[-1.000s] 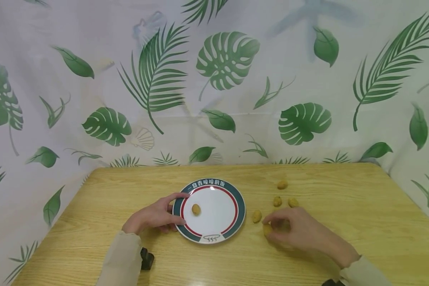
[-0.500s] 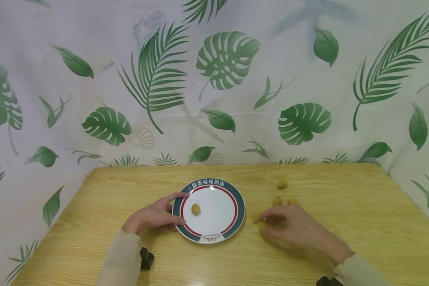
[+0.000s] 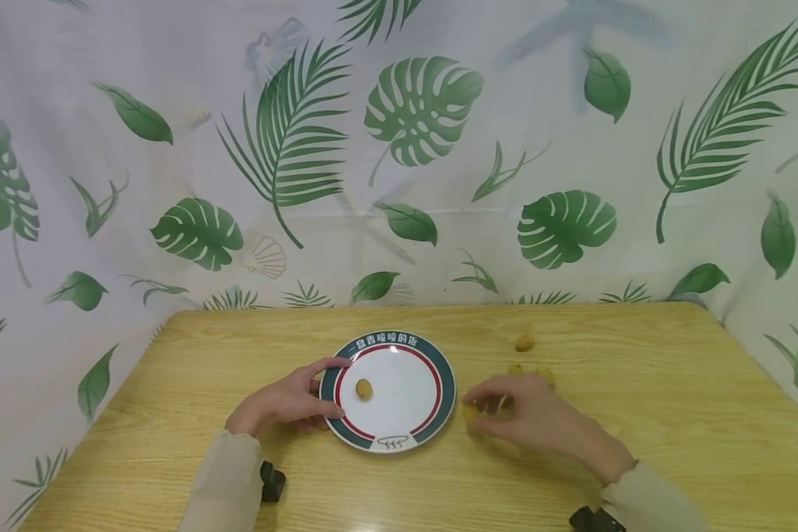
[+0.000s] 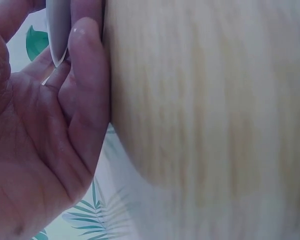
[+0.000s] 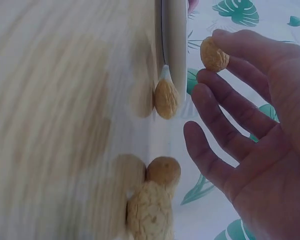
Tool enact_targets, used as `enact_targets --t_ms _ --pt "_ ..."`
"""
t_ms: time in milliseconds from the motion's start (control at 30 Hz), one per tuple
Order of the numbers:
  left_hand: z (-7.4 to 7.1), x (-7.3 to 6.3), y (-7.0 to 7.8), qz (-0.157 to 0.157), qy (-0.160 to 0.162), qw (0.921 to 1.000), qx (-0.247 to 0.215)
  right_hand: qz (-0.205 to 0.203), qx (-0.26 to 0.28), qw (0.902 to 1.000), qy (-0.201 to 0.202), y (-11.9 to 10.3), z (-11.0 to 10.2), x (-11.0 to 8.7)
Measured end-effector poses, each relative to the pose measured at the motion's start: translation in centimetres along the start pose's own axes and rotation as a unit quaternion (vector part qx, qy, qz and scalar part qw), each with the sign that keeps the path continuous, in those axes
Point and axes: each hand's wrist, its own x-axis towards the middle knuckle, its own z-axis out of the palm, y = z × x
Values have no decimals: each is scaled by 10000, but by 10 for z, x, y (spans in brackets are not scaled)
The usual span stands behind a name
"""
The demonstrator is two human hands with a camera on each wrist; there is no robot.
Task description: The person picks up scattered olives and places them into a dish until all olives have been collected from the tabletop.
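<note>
In the head view, the left hand holds the left side of a round white ceramic plate with a dark blue-green rim band and a red inner line; its thumb lies on the near-left rim and its index finger on the far-left rim. One small oval yellow-brown wrinkled lump lies on the plate, left of centre. The right hand, thumb and index finger brought close together, is just right of the plate, low over the wooden table. Beyond it are a single far lump and two partly hidden lumps, a left one and a right one.

In the left wrist view, the plate's edge sits among the fingers of the left hand, and the lowest finger lies along the tabletop.

In the right wrist view, the right hand pinches a pinched lump between thumb and index fingertips, clear of the table; the other fingers are spread and gently bent. A loose lump lies on the table near the plate's rim, with two more farther from it.
</note>
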Motion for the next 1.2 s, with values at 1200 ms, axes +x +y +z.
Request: enact_targets --t_ms 1200 --pt "0 -1 3 -216 89 9997 39 -571 647 9963 -57 -26 36 52"
